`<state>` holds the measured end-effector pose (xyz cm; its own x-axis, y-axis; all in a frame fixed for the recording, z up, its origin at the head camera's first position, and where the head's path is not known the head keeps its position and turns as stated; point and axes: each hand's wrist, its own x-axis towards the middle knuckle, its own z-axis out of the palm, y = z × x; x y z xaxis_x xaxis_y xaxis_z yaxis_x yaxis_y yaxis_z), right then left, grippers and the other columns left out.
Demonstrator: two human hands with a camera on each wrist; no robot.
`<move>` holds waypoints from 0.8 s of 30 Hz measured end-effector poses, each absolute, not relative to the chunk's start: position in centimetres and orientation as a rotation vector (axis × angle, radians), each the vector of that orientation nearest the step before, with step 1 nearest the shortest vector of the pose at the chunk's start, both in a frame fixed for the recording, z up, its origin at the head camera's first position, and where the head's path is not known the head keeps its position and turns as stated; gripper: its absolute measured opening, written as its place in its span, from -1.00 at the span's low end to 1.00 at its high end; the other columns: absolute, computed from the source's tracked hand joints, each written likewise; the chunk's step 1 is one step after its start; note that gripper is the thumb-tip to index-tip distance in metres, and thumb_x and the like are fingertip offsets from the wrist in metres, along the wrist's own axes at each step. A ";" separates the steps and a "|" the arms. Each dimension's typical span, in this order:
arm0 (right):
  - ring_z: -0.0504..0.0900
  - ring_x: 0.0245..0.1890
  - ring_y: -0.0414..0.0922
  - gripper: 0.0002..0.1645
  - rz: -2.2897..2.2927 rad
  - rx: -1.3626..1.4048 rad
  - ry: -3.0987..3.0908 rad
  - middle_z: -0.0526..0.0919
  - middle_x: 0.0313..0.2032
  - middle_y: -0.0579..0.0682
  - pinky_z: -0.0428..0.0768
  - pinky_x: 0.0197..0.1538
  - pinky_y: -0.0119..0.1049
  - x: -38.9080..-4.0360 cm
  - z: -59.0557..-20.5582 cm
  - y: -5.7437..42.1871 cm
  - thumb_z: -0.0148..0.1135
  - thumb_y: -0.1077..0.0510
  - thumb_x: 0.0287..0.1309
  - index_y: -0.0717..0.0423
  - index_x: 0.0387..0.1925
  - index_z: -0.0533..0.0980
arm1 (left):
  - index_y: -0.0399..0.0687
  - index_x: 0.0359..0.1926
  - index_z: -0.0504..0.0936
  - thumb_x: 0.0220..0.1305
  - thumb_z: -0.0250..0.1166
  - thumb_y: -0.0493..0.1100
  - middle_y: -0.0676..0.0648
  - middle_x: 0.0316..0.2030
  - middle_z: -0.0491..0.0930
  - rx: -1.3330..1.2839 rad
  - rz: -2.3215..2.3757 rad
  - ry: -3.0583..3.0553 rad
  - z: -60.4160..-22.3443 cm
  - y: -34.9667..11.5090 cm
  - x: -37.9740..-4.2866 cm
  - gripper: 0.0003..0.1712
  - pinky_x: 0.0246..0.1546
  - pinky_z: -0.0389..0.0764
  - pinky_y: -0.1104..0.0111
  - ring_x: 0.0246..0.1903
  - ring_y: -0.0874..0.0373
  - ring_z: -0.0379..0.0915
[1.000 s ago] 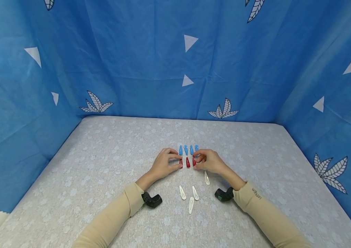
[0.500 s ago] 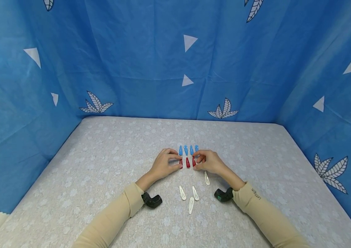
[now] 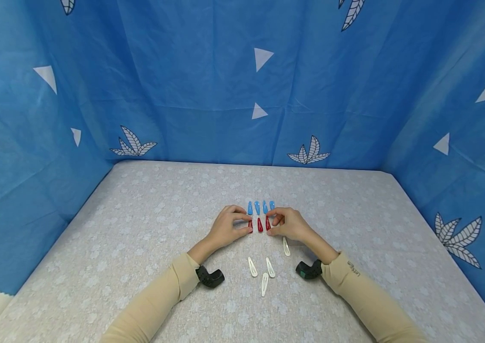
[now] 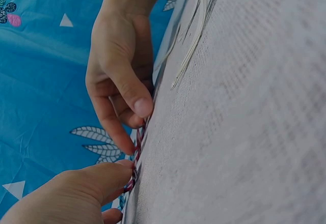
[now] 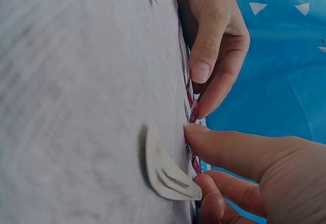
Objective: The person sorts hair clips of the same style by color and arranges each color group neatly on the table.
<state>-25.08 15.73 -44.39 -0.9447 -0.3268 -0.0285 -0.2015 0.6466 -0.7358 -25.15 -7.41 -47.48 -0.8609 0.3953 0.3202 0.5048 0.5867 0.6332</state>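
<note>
Three red snap hair clips lie in a row on the table. My left hand (image 3: 227, 226) pinches the leftmost red hair clip (image 3: 250, 226) at its ends between thumb and fingers. Likewise, my right hand (image 3: 290, 223) holds the rightmost red hair clip (image 3: 267, 223) by its ends. Between the hands, the middle red hair clip (image 3: 260, 225) lies untouched. Just behind is a row of several blue hair clips (image 3: 257, 207). In the right wrist view a white hair clip (image 5: 170, 178) lies close to my right thumb; the fingers partly cover the red clips.
Nearer the person, white hair clips lie loosely: one on the left (image 3: 252, 267), another beside it (image 3: 270, 267), and a third (image 3: 264, 285) in front. The pale patterned tabletop (image 3: 161, 214) meets a blue curtain (image 3: 225, 133) at the back and sides.
My right hand's red hair clip has shifted very slightly left, toward the middle one. My left hand stays in place, and the other clips lie as before.
</note>
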 end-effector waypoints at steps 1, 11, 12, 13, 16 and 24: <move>0.42 -0.53 -0.16 -0.41 -1.181 -0.437 2.703 0.60 -0.41 0.00 0.41 -0.46 -0.34 -25.1 -44.4 15.7 0.53 0.23 -0.10 0.22 0.05 0.60 | -0.05 -0.12 0.77 0.07 0.49 -0.07 -0.10 -0.03 0.60 -0.763 -1.133 -2.667 -47.5 -7.4 -25.1 -0.68 0.16 0.42 0.07 0.10 -0.04 0.41; 0.47 -0.46 -0.15 -0.39 -1.204 -0.458 2.678 0.63 -0.35 0.03 0.47 -0.39 -0.31 -24.6 -44.1 16.2 0.52 0.21 -0.07 0.24 0.09 0.57 | -0.07 -0.13 0.77 0.08 0.49 -0.09 -0.09 -0.05 0.60 -0.773 -1.118 -2.644 -47.5 -7.3 -25.1 -0.69 0.13 0.44 0.06 0.08 -0.04 0.43; 0.48 -0.46 -0.15 -0.39 -1.202 -0.463 2.676 0.63 -0.35 0.03 0.48 -0.38 -0.31 -24.5 -44.0 16.3 0.52 0.21 -0.06 0.25 0.09 0.57 | -0.07 -0.13 0.77 0.08 0.49 -0.09 -0.09 -0.05 0.60 -0.773 -1.119 -2.643 -47.5 -7.3 -25.1 -0.69 0.13 0.44 0.06 0.08 -0.05 0.43; 0.49 -0.45 -0.15 -0.40 -1.199 -0.468 2.677 0.63 -0.35 0.02 0.49 -0.36 -0.30 -24.4 -44.0 16.4 0.52 0.21 -0.06 0.25 0.08 0.57 | -0.07 -0.13 0.77 0.08 0.48 -0.10 -0.09 -0.05 0.60 -0.772 -1.122 -2.642 -47.5 -7.3 -25.1 -0.70 0.13 0.44 0.06 0.08 -0.05 0.42; 0.51 -0.43 -0.16 -0.41 -1.198 -0.468 2.673 0.64 -0.34 0.02 0.52 -0.33 -0.29 -24.1 -43.8 16.6 0.51 0.20 -0.05 0.24 0.08 0.57 | -0.07 -0.12 0.77 0.08 0.48 -0.09 -0.09 -0.05 0.60 -0.766 -1.125 -2.654 -47.4 -7.4 -25.0 -0.69 0.14 0.43 0.06 0.09 -0.05 0.42; 0.52 -0.41 -0.17 -0.41 -1.206 -0.444 2.680 0.65 -0.31 0.04 0.51 -0.32 -0.32 -23.4 -43.5 17.2 0.52 0.21 -0.06 0.24 0.07 0.58 | -0.06 -0.12 0.77 0.10 0.47 -0.07 -0.09 -0.04 0.60 -0.784 -1.103 -2.641 -47.5 -7.5 -25.0 -0.68 0.13 0.44 0.05 0.08 -0.04 0.43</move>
<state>-23.42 17.22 -43.49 -0.9413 -0.3359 -0.0322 -0.1987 0.6289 -0.7516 -25.04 -7.48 -47.48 -0.8462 0.4023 0.3494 0.5314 0.5873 0.6105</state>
